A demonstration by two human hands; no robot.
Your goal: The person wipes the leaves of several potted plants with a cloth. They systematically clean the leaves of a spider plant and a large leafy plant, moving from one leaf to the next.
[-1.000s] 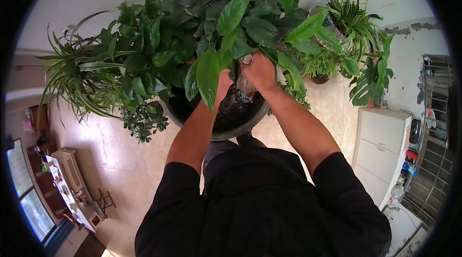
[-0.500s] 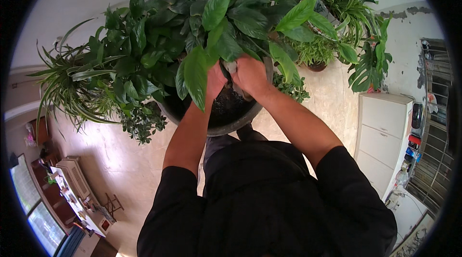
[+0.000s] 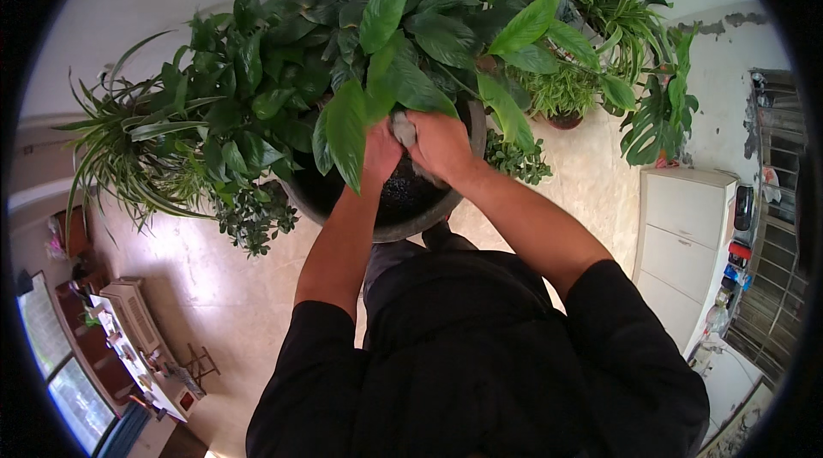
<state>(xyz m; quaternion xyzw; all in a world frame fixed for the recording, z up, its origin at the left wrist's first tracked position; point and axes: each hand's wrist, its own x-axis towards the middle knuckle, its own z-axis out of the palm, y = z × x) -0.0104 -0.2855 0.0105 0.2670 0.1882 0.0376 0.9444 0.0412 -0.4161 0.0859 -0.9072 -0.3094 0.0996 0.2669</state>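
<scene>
A grey crumpled cloth [image 3: 403,129] is squeezed between my two hands, with more of it showing under my right palm. My left hand [image 3: 382,149] is closed on the cloth's left side. Pressed up close against it, my right hand [image 3: 441,145] wraps the other side. Both are held over a large dark round pot [image 3: 420,224], whose inside looks black with small glints. Broad green leaves [image 3: 346,128] of a big plant hang beside and above my hands and hide some of the fingers.
Spider-like plants [image 3: 141,145] stand at the left, and smaller potted plants [image 3: 557,94] at the right. A white cabinet [image 3: 681,235] is by the right wall near a barred window [image 3: 776,227]. A white shelf unit [image 3: 141,351] and a small stool [image 3: 200,364] lie far left.
My hands have shifted slightly, the right one lower and turned, and more of the grey cloth shows between them. Leaves near the hands have moved a little.
</scene>
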